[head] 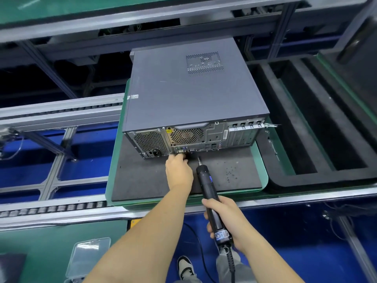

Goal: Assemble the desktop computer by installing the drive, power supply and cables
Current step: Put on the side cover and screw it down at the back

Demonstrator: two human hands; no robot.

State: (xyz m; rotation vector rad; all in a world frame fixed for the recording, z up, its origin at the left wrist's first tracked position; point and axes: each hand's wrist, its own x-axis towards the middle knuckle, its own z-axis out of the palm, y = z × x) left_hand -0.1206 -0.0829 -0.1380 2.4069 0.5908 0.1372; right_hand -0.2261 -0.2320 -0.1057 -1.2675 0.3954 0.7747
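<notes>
The computer case (193, 86) in front of me is matte dark grey, with a rectangular patch of fine dotted perforations on its top panel. Its rear panel (195, 137) is bare silver-grey metal, patterned with honeycomb mesh over two vents, and carries a small yellow triangular warning sticker (168, 131). The case sits on a charcoal-black foam mat (155, 176) bordered by a green tray (263, 170). The electric screwdriver (212, 203) in my right hand (224, 217) is black with a small blue light and a white-and-black label. The floor (295, 237) is bright blue. The conveyor rails (61, 111) are pale silver. My shoe (184, 264) is white with black.
</notes>
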